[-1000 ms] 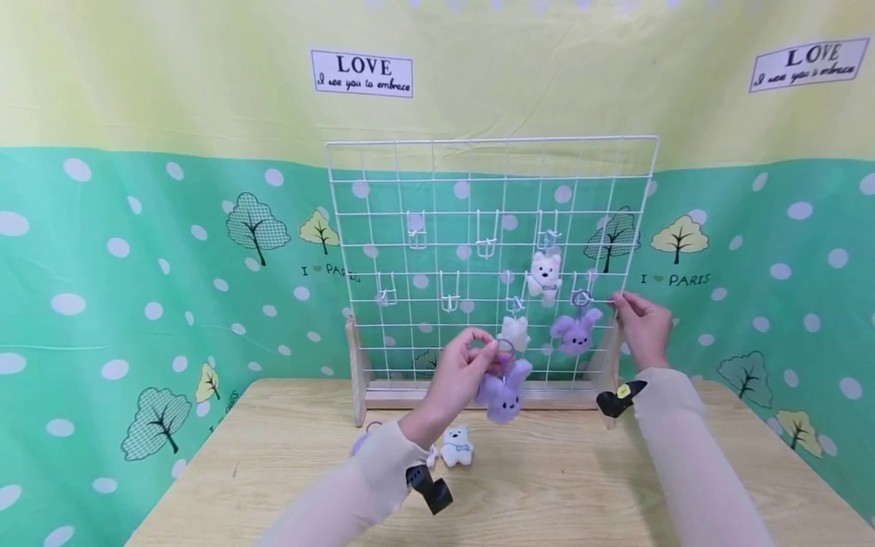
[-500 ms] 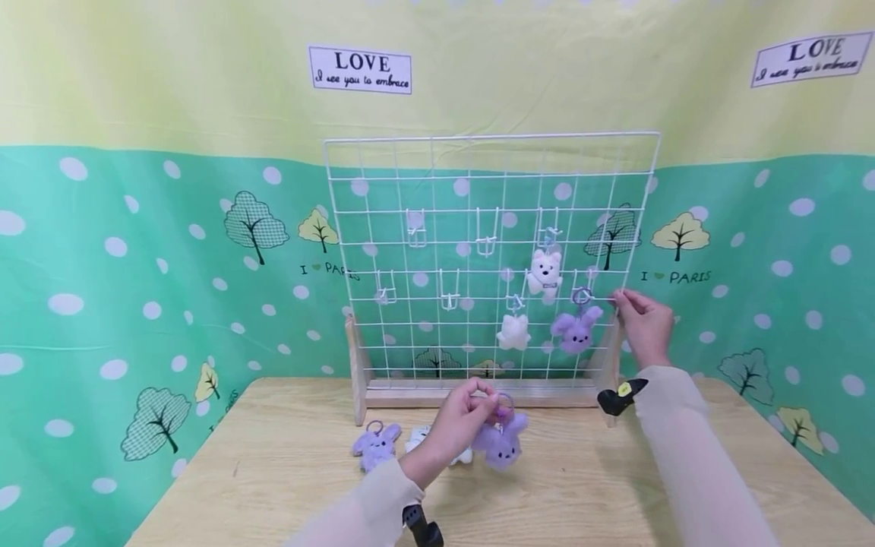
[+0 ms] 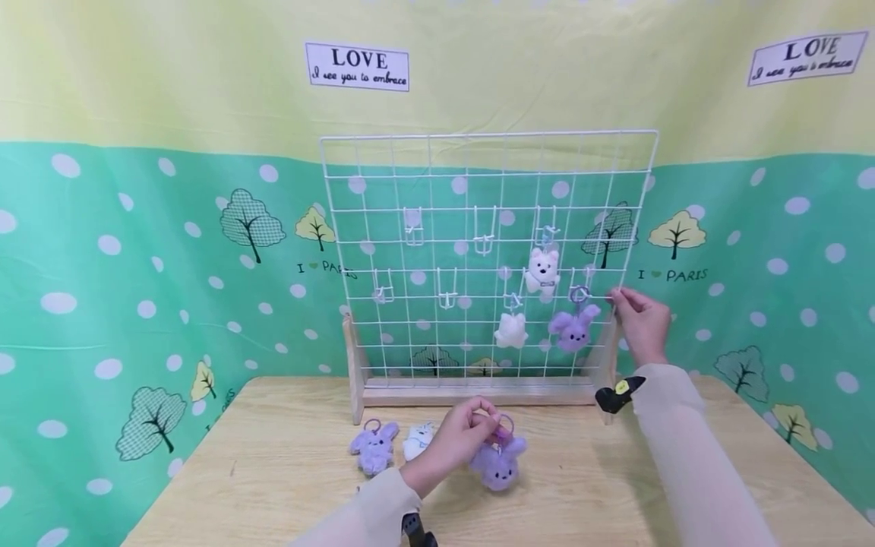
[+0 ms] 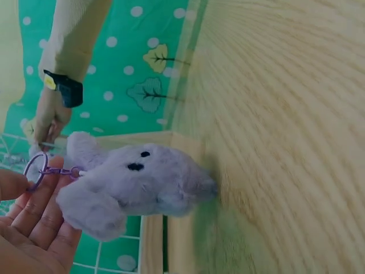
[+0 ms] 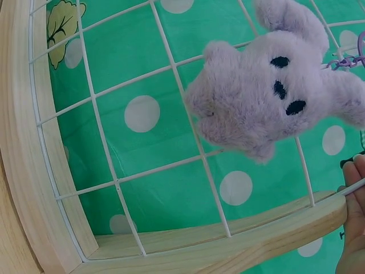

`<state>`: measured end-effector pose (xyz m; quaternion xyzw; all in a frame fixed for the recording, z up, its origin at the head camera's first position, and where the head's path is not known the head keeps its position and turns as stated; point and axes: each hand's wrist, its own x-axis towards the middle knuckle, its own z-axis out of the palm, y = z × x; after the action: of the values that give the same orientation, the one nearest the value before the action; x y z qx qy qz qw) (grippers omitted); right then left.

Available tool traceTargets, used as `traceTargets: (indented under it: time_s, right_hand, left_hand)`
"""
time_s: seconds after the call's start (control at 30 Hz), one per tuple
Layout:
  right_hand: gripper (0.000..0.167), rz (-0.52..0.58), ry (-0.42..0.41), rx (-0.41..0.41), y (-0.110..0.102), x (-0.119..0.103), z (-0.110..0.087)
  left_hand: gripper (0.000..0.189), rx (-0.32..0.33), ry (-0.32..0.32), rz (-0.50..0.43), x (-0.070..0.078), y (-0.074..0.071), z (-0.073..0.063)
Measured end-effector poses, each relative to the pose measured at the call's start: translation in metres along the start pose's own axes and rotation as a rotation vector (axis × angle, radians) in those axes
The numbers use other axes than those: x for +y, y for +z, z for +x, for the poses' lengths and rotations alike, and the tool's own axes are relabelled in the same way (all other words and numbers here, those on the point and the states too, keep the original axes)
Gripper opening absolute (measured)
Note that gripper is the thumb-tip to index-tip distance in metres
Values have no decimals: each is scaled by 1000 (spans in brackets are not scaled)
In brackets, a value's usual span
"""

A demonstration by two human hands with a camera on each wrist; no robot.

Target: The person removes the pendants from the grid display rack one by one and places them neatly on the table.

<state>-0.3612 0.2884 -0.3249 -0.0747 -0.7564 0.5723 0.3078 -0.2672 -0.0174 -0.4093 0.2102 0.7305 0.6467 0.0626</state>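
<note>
Bunny keychain [image 3: 500, 467] is down near the bench [image 3: 567, 486], left hand [image 3: 459, 441] pinching its ring [image 4: 45, 165], guessing so it dangles freely; right hand [image 3: 642, 325] grips the wire rack [image 3: 488, 134], probably for steadiness.

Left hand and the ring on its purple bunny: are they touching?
Touching: the left wrist view shows the left hand pinching the ring at its edge.

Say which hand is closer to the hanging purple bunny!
Right. The right hand holds the wire grid beside that plush bunny keychain; the left hand is lower, farther left.
</note>
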Motion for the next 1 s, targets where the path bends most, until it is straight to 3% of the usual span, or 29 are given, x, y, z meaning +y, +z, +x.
traceTargets:
  time_s: [0.5, 1.0]
  right_hand:
    - [47, 15, 3, 0, 1, 0, 3]
    - [47, 12, -1, 1, 1, 1, 2]
  left_hand:
    - [11, 49, -40, 12, -28, -8, 38]
    - [6, 103, -56, -4, -49, -6, 59]
